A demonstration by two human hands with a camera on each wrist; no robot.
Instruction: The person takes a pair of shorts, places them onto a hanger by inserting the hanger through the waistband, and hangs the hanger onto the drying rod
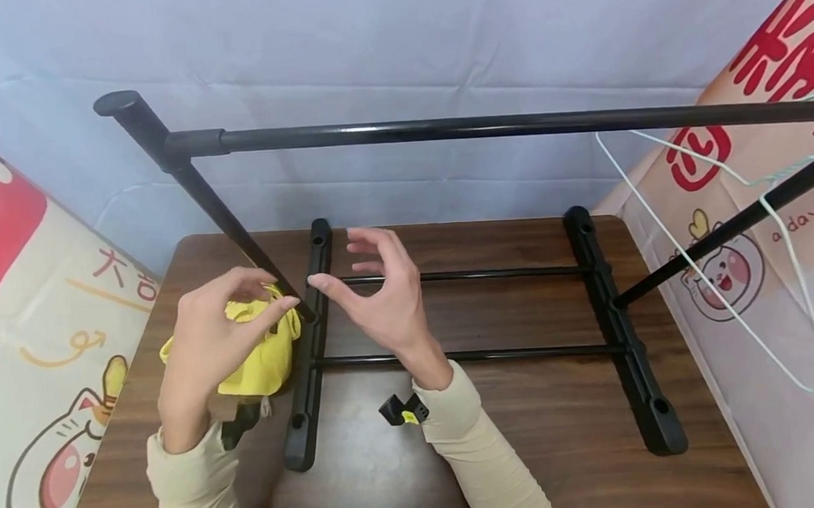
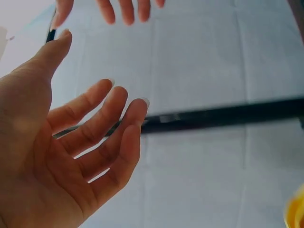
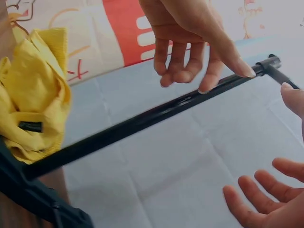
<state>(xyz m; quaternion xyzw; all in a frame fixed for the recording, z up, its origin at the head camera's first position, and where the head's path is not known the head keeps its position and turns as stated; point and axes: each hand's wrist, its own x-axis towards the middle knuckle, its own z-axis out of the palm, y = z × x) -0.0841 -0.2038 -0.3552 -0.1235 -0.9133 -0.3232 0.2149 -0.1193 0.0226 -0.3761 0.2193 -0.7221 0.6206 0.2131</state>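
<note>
A black clothes rack has a top bar, a slanting left post and a low base. My left hand is raised beside the left post, above a crumpled yellow cloth item. Its fingers are loosely bent, apart from the thumb, with nothing between them. To the right of the post my right hand hovers over the base, thumb and fingers spread and holding nothing. In the right wrist view the yellow cloth item has a ribbed edge and a small dark label; its kind is unclear.
A wooden table carries the rack's black feet and two low crossbars. White hangers hang at the rack's right end. Pale cloth covers the back, and printed sheets line the sides. Small cameras sit on the wrists.
</note>
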